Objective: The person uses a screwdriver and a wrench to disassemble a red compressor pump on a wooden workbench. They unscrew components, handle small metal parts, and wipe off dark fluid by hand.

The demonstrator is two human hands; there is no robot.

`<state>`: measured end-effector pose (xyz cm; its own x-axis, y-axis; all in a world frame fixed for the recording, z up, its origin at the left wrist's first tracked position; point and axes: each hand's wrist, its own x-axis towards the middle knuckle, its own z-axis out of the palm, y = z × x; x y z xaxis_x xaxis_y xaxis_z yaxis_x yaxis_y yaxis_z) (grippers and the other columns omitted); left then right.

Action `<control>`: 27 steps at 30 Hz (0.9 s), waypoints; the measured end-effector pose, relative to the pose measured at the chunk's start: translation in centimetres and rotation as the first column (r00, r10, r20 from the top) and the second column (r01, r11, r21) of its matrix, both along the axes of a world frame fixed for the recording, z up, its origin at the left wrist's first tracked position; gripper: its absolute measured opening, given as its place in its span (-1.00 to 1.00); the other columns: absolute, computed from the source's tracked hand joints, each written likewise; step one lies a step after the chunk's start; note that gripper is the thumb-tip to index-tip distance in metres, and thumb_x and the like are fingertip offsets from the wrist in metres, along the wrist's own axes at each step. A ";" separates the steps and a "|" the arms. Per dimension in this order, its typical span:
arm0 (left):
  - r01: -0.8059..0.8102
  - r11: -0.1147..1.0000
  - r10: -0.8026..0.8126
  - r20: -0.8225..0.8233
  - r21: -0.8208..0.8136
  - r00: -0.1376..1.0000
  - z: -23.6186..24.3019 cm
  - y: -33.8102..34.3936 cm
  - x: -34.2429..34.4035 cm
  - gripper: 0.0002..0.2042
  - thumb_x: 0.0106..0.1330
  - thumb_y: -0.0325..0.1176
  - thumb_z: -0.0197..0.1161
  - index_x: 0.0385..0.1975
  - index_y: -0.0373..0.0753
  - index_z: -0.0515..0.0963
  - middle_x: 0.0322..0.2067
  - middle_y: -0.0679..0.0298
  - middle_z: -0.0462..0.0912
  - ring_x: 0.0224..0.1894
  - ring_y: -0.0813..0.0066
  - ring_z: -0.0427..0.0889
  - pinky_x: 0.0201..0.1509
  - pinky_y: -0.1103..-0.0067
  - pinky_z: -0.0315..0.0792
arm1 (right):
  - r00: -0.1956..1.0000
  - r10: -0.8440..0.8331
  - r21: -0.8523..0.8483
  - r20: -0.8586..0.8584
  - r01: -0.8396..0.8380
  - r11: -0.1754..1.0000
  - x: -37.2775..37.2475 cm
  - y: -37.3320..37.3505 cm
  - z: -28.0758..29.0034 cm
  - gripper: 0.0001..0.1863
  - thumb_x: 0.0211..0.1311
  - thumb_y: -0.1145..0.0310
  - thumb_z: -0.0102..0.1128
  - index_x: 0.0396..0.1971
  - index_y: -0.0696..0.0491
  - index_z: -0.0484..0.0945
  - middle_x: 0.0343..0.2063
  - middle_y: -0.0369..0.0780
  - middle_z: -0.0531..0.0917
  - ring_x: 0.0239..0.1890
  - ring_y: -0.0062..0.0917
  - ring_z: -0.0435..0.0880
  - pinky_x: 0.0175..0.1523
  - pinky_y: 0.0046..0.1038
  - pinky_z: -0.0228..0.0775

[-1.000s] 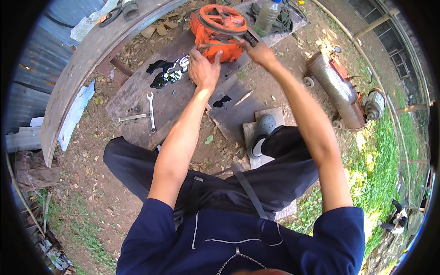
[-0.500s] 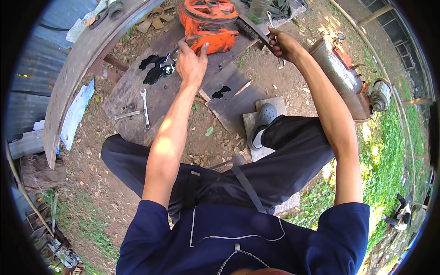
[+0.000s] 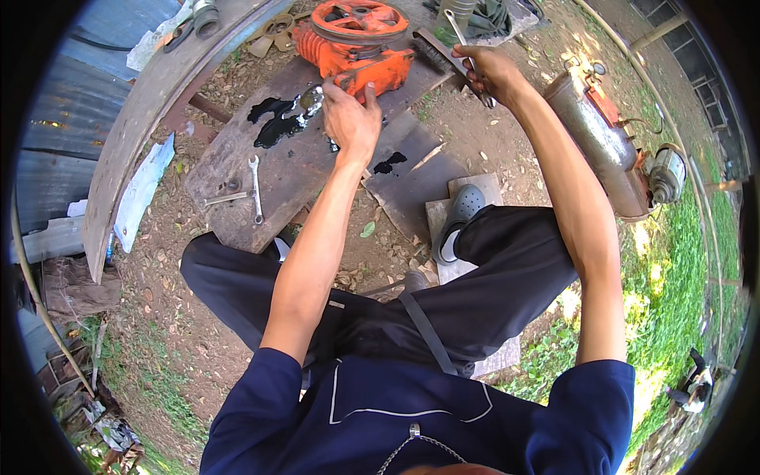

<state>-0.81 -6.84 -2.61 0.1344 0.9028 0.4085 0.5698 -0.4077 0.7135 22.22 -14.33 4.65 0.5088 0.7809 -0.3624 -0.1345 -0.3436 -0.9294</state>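
Observation:
An orange compressor pump (image 3: 360,59) with a spoked flywheel (image 3: 360,20) on top sits on a dark wooden board (image 3: 229,170). My left hand (image 3: 352,123) grips the pump's near lower edge, fingers curled against it; its fingertips are partly hidden. Just right of the pump, my right hand (image 3: 492,73) is closed on a black-bristled brush (image 3: 435,52), together with a wrench (image 3: 457,28) that crosses the grip. Black oil (image 3: 277,127) is spilled on the board left of my left hand, with a shiny patch beside it.
Two more wrenches, one upright (image 3: 256,190) and one lying crosswise (image 3: 224,199), rest on the board's near left. A metal tank (image 3: 590,138) with gauges and a motor stands at the right. A curved wooden plank (image 3: 127,150) edges the left, beside a fan (image 3: 273,33).
The pump has turned in my left hand, so its finned side now shows at the left. My left hand has moved right and nearer. The brush and wrench stay in my right hand.

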 end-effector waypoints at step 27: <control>0.328 0.945 -0.319 0.232 -0.001 0.919 2.3 4.4 -7.8 -0.55 0.23 -0.30 0.32 0.10 -0.29 0.42 0.04 0.07 0.55 0.07 0.20 0.56 0.10 0.38 0.46 | 0.418 0.395 -0.221 0.818 -0.404 0.887 -6.3 1.0 1.7 -0.60 0.29 0.12 0.17 -0.07 0.13 0.63 -0.28 -0.04 0.72 -0.25 -0.27 0.69 -0.10 -0.29 0.48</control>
